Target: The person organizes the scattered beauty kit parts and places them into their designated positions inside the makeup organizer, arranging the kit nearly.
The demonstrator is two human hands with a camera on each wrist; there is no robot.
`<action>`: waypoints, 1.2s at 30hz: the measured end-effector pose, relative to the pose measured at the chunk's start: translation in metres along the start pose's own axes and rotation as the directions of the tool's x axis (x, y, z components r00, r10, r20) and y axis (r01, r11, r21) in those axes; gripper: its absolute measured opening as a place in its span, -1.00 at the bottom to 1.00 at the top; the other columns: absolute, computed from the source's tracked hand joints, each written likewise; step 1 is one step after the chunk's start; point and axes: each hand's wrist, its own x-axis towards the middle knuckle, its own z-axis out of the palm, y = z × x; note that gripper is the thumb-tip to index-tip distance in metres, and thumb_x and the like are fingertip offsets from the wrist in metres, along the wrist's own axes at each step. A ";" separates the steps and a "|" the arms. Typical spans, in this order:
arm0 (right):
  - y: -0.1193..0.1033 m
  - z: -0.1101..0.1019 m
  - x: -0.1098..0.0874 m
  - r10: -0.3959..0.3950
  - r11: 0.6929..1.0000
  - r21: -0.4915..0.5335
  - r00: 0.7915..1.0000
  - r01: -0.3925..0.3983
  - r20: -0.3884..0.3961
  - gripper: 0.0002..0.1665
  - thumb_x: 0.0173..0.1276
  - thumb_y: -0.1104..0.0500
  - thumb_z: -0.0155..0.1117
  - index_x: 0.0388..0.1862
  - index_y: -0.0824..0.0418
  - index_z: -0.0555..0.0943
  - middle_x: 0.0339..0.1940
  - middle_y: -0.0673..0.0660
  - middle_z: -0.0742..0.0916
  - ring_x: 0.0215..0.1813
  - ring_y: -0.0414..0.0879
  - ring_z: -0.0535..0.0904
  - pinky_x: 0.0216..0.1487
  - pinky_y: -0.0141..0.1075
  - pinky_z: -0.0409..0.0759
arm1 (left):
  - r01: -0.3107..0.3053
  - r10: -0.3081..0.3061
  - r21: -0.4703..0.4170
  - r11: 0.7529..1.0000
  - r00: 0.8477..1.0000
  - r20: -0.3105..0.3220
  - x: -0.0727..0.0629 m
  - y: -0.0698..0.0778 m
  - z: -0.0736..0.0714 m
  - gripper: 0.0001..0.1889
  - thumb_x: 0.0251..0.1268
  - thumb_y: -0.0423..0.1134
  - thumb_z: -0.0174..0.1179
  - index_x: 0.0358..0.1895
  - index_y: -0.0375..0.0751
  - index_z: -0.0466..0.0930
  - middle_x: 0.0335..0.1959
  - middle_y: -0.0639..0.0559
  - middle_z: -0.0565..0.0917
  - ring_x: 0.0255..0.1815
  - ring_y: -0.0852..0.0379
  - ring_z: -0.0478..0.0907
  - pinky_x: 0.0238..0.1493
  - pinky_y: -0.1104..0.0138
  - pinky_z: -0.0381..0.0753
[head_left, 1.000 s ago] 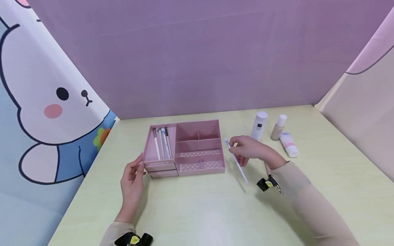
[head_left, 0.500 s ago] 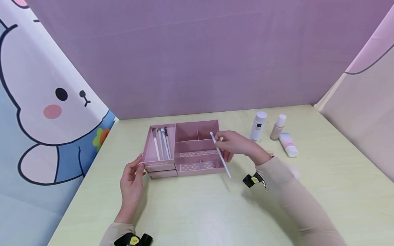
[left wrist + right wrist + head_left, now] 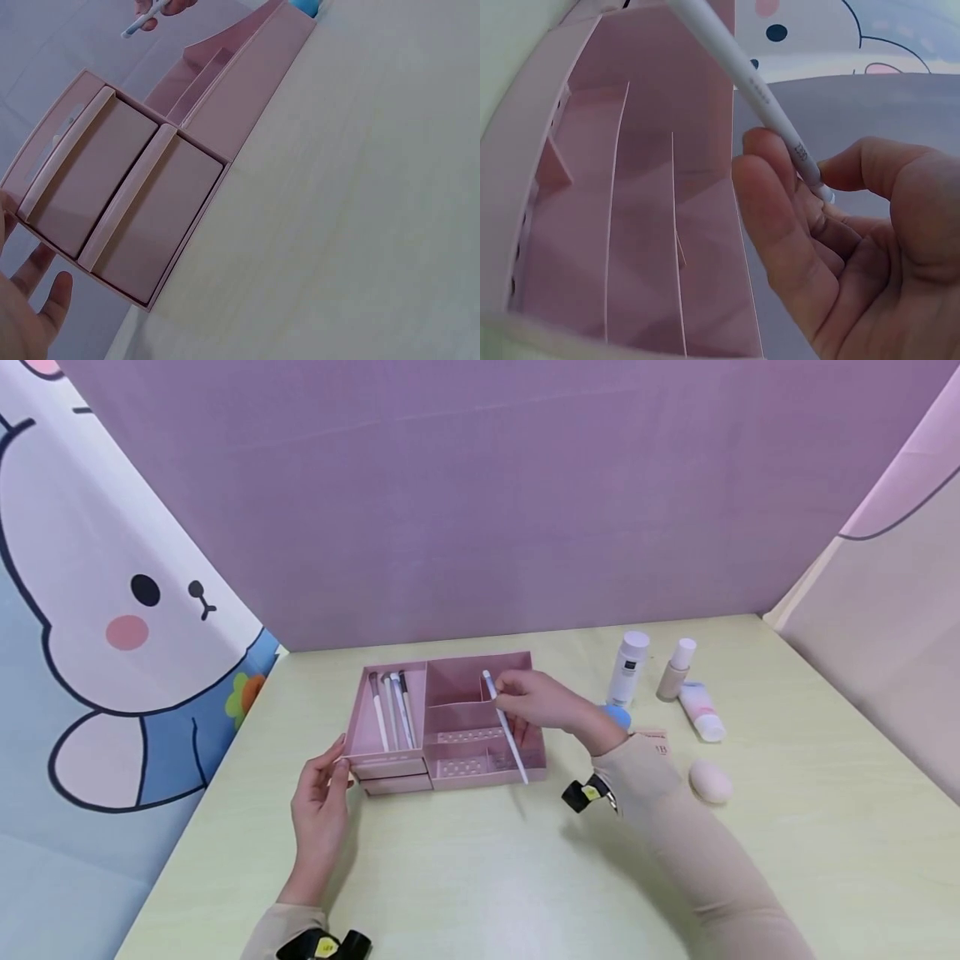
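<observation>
A white makeup brush with printing on its handle is pinched between thumb and fingers of my right hand, above the divided right half of a pink cosmetics organizer. Several makeup brushes lie side by side in the organizer's left tray. My left hand rests with its fingertips at the organizer's front left corner, beside two drawers. In the left wrist view its lower fingers spread loosely beside the organizer.
Right of the organizer stand a white bottle and a pump-style bottle with a white cap. A tube, a pale egg-shaped sponge, a blue round item and a pinkish flat item lie nearby, the last partly behind the sleeve.
My right hand has carried the brush leftward from beside the organizer to over its right compartments, uncovering the sponge and blue item. My left hand has stayed at the corner.
</observation>
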 end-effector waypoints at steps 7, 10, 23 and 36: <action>-0.007 0.014 0.011 -0.014 0.999 0.041 1.000 0.015 -0.023 -0.82 0.54 0.25 0.02 -0.15 0.40 0.45 -0.58 0.19 0.59 -0.64 0.01 0.63 -0.48 -0.02 0.71 | 0.006 -0.006 0.007 1.000 1.000 -0.003 0.000 0.001 -0.001 -0.74 0.52 -0.43 0.02 0.17 -0.41 0.50 0.29 0.04 0.57 0.05 0.40 0.54 -0.11 0.56 0.57; -0.009 0.020 0.016 -0.001 0.998 0.062 1.000 0.003 -0.032 -0.82 0.55 0.24 0.03 -0.13 0.39 0.46 -0.57 0.21 0.60 -0.63 0.04 0.64 -0.47 -0.03 0.72 | 0.004 -0.004 0.007 1.000 1.000 -0.001 0.000 0.001 0.000 -0.74 0.52 -0.43 0.02 0.17 -0.40 0.50 0.29 0.02 0.57 0.05 0.40 0.54 -0.10 0.55 0.57; -0.020 0.039 0.036 -0.001 0.974 0.226 0.998 0.014 -0.056 -0.80 0.57 0.24 0.06 -0.03 0.40 0.48 -0.53 0.21 0.58 -0.63 -0.02 0.61 -0.38 0.09 0.72 | 0.036 -0.036 0.002 0.999 0.999 0.003 0.000 0.002 -0.001 -0.75 0.54 -0.41 0.01 0.16 -0.39 0.49 0.29 0.07 0.58 0.03 0.35 0.56 -0.10 0.53 0.58; -0.019 0.056 0.057 -0.009 0.926 0.376 0.997 0.036 -0.074 -0.71 0.58 0.23 0.05 0.05 0.48 0.45 -0.53 0.21 0.61 -0.63 -0.06 0.60 -0.47 -0.09 0.73 | 0.011 -0.011 -0.011 1.000 1.000 -0.002 0.001 -0.001 0.000 -0.75 0.53 -0.45 -0.01 0.16 -0.44 0.48 0.26 0.10 0.59 0.00 0.34 0.57 -0.12 0.52 0.59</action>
